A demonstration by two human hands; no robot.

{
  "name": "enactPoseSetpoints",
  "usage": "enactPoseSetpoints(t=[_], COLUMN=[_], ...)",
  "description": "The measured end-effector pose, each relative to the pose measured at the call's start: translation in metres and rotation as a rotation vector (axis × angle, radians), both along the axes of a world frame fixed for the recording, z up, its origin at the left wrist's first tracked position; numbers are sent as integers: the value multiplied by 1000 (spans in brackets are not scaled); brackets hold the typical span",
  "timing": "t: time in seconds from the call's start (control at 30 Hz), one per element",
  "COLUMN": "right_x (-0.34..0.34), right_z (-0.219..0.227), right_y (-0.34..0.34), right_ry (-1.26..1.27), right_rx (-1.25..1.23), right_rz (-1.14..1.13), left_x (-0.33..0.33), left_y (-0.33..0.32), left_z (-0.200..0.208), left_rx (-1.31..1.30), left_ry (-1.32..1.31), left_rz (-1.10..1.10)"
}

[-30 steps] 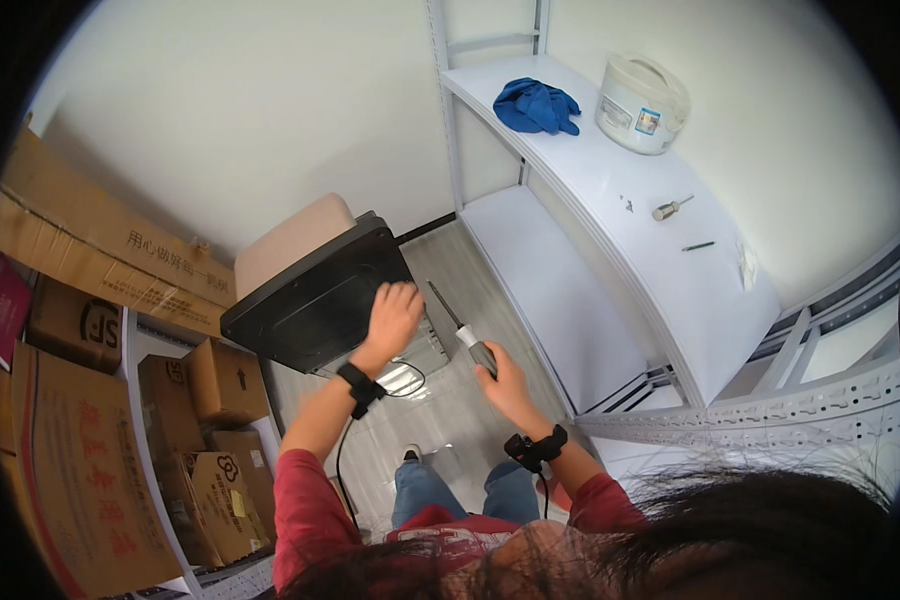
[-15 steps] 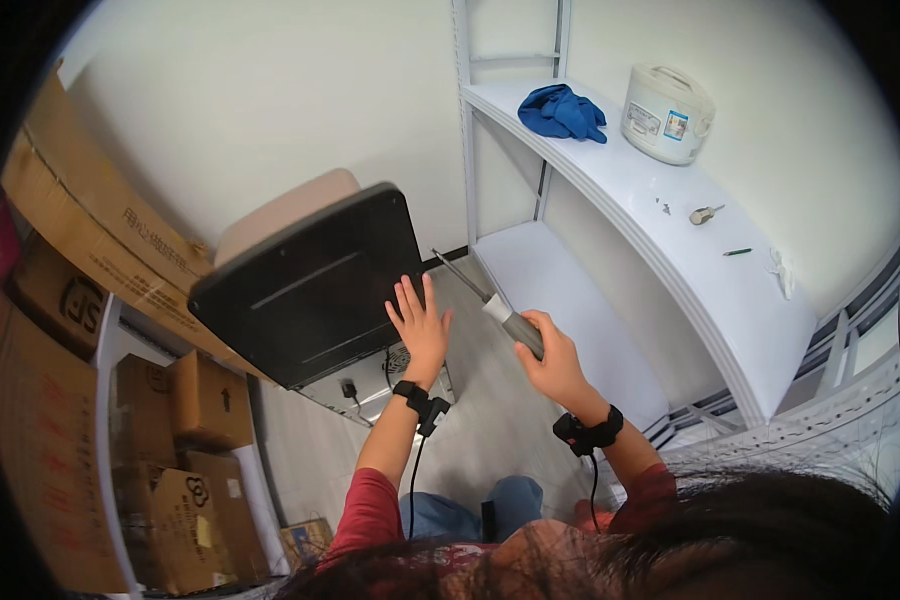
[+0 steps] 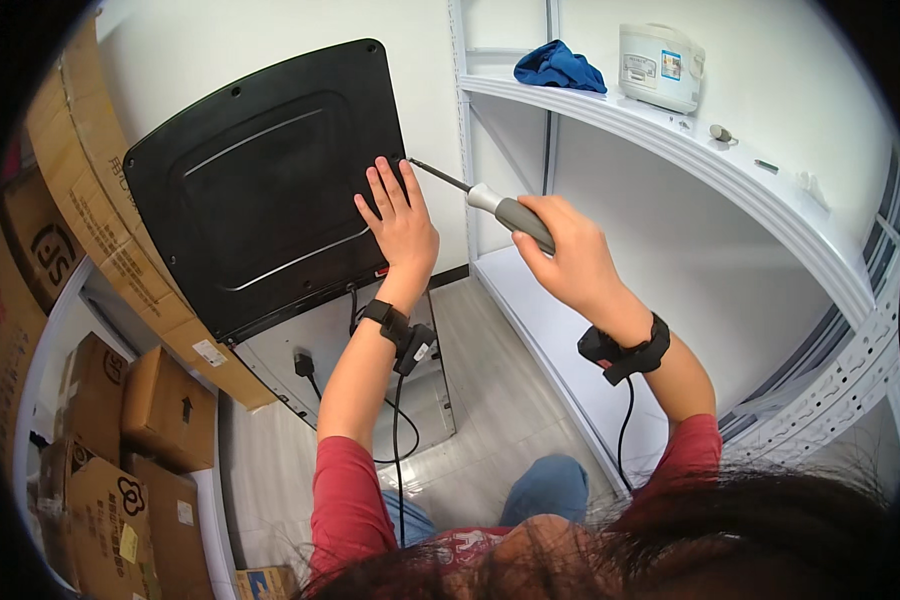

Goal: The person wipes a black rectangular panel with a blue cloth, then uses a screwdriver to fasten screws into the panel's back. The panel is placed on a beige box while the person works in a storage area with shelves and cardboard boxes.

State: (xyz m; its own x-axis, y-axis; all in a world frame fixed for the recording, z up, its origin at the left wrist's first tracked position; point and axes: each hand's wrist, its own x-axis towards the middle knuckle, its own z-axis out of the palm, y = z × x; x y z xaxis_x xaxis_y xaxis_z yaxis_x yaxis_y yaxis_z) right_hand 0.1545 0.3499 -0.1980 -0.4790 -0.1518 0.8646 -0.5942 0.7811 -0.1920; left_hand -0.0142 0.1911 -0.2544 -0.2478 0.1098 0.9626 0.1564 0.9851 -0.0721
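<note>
My left hand (image 3: 402, 228) lies flat with fingers stretched on the right part of a large black panel (image 3: 270, 190), which has screws along its rim. The panel tops a metal-sided appliance (image 3: 370, 370) with cables at its back. In my right hand (image 3: 573, 255) is a screwdriver (image 3: 505, 208) with a grey and white handle, my fingers wrapped round the grip. Its shaft points left, and the tip is at the panel's right edge, close to my left fingertips. Whether the tip sits in a screw, I cannot tell.
A white shelf (image 3: 730, 185) at right carries a blue cloth (image 3: 560, 68), a white rice cooker (image 3: 660, 68), a short stubby tool (image 3: 722, 134) and small bits. Cardboard boxes (image 3: 170, 410) fill a rack at left; a tall flat carton (image 3: 95, 170) leans beside the appliance.
My view has tilted, showing more of the panel's face. The screwdriver's tip has come from apart from the panel to its right edge. My left hand stays on the panel, higher up.
</note>
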Motion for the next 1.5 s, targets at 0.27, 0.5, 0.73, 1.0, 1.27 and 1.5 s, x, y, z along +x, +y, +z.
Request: enactPoseSetpoints(t=[0.27, 0.5, 0.73, 1.0, 1.27, 1.5], right_x=[-1, -8, -7, -3, -15, -15], right_z=[13, 26, 63, 78, 85, 89], right_y=[-14, -20, -29, -48, -44, -39], right_ry=[55, 81, 378, 327, 478, 409], right_rx=[70, 170, 407, 429, 437, 372], right_rz=[-11, -110, -81, -31, -236, -209], left_x=[2, 2, 4, 2, 4, 22], left_y=[-2, -2, -4, -3, -4, -42], left_z=[-1, -3, -4, -2, -4, 8], left_rx=[9, 11, 26, 41, 35, -348], left_ry=[16, -3, -10, -35, -19, -88], left_rz=[-64, -117, -148, -178, -163, -280])
